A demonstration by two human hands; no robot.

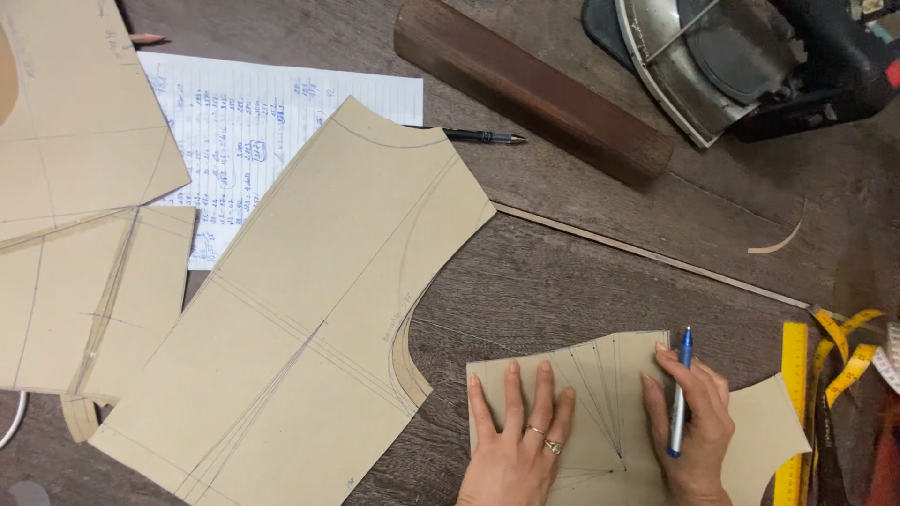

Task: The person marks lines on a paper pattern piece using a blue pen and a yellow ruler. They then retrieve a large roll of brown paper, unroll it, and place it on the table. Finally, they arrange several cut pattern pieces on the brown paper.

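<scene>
My left hand point(518, 437) lies flat, fingers spread, on a small brown paper pattern piece point(600, 375) marked with fanned pencil lines. My right hand point(698, 426) rests on the same piece to the right and grips a blue and silver pen point(679, 394), tip pointing away from me near the piece's upper edge. A large brown paper pattern piece point(309, 309) with curved armhole lines lies to the left on the dark wooden table point(562, 272).
More brown pattern pieces point(75, 187) sit at the left over a lined handwritten sheet point(244, 122). A black pen point(483, 136), a dark wooden block point(534, 89), an iron point(741, 56), a thin paper strip point(656, 255), a yellow ruler point(792, 403) and measuring tape point(848, 361) lie around.
</scene>
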